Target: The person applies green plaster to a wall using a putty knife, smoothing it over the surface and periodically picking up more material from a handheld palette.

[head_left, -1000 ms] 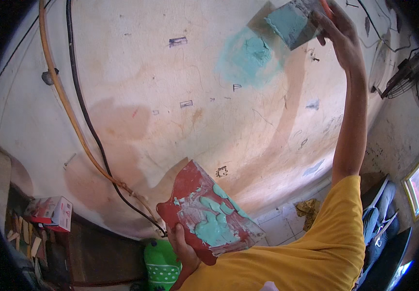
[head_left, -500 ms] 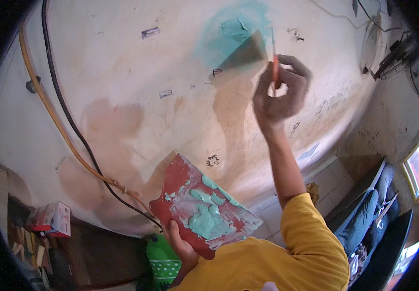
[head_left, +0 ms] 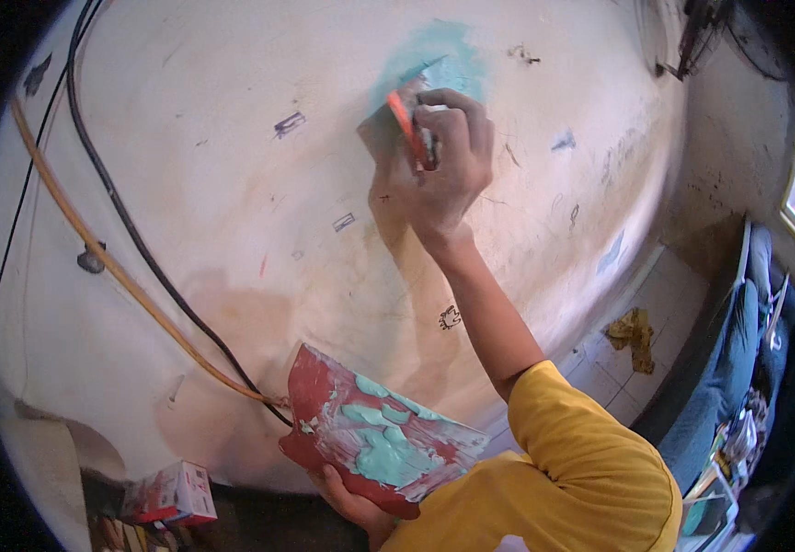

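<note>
**A:** Item one, far left: black cable (head_left: 131, 235) and orange cable (head_left: 112, 271) running down the wall (head_left: 232, 184). I keep clear of both.

**B:** Item two?

**A:** Red board (head_left: 374, 437), low centre, carried flat by my left hand (head_left: 351, 501) from beneath. Its fingers are curled under the edge and gripping the board; only part of them shows. On top, a smeared load of teal putty (head_left: 388, 455). I judge the board should stay level and near the work, so reloading is a short reach.

**B:** Item three?

**A:** Scraper (head_left: 406, 124) with an orange handle, in my right hand (head_left: 443, 170), fingers wrapped tight around it. The blade is pressed to the wall at the lower edge of the teal patch (head_left: 443, 64).

**B:** Handling note?

**A:** As I judge it: hold the blade at a shallow tilt, keep even pressure, pull in one long stroke and feather the patch edge into bare plaster. Too steep an angle would likely scrape the putty off again.

**B:** Item four?

**A:** Yellow rag (head_left: 632, 331) on the tiled floor (head_left: 664, 285), right.
</note>
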Demonstrator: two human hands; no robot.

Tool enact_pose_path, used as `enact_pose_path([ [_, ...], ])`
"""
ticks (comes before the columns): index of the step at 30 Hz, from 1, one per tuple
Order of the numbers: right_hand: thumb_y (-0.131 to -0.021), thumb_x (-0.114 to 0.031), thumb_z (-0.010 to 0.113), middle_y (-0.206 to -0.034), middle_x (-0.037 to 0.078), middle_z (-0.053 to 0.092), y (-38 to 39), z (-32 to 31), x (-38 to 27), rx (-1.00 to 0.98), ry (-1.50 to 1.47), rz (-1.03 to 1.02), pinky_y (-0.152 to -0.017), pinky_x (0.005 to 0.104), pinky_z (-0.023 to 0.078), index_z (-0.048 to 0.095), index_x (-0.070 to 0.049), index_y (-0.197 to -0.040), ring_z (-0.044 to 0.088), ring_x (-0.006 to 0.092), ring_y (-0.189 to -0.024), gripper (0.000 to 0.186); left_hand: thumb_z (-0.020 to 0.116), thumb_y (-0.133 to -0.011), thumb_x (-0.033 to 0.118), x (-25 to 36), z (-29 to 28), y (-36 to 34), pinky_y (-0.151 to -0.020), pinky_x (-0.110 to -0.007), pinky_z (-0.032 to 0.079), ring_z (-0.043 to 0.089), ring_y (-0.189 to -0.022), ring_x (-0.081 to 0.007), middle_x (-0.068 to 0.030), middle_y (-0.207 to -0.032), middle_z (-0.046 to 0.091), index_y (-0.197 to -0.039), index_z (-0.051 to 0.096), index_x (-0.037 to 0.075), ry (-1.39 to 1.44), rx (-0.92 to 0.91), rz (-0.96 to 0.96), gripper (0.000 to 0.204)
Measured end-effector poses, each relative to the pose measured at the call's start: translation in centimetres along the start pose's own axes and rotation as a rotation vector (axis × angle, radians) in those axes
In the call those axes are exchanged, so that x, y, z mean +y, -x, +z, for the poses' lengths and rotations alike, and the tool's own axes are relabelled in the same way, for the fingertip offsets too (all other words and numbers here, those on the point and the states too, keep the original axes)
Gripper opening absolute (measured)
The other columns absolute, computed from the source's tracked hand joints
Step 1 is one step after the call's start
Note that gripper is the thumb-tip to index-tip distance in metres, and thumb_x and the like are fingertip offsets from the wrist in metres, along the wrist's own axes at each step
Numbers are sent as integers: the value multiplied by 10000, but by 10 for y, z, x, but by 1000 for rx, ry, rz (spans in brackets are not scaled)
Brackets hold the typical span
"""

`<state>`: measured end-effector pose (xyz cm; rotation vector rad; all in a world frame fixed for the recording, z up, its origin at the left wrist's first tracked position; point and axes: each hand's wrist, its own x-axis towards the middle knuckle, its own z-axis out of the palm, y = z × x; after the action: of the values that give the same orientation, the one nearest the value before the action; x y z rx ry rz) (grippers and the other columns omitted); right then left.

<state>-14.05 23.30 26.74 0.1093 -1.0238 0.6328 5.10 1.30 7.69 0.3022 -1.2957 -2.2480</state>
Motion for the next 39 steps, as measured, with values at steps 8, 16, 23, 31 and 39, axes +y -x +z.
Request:
enact_pose_path([
  [8, -530, 42, 630, -929, 60, 593, 6, 3, -6, -17, 30, 89, -595, 325, 440, 547, -83, -774, 539, 254, -764, 286, 464, -837, 316, 20, 24, 7, -1010, -437, 353, 403, -1222, -312, -162, -1343, 384, -1333, 349, 15, 124, -179, -93, 591],
  [16, -579, -28, 709, -927, 56, 588, 1, -6, -10, -76, -12, 85, -588, 312, 453, 563, -81, -793, 545, 241, -764, 264, 468, -847, 303, 10, 10, 0, -993, -421, 370, 434, -1197, -305, -160, -1324, 415, -1310, 382, 11, 71, -198, -13, 555],
  [23, -645, -84, 749, -966, 72, 601, 5, 3, -10, -91, -123, 5, -650, 309, 472, 616, -78, -876, 562, 233, -809, 266, 491, -844, 291, 13, 18, 5, -991, -415, 370, 441, -1187, -300, -157, -1320, 423, -1300, 397, 4, 83, -94, -7, 548],
  [31, -600, -156, 811, -990, 78, 611, -4, -26, -10, -168, -32, 25, -697, 313, 494, 648, -66, -985, 584, 221, -854, 427, 504, -838, 288, 7, 2, -4, -1000, -418, 359, 430, -1194, -300, -151, -1327, 416, -1310, 391, 12, 114, -102, -46, 558],
  [39, -638, -110, 791, -1004, 69, 666, 11, -27, -4, -268, -10, -97, -695, 277, 528, 684, -71, -911, 638, 198, -834, 295, 523, -839, 310, 9, -6, -12, -1009, -413, 338, 409, -1209, -289, -136, -1338, 402, -1331, 365, 24, -55, -124, -95, 591],
])
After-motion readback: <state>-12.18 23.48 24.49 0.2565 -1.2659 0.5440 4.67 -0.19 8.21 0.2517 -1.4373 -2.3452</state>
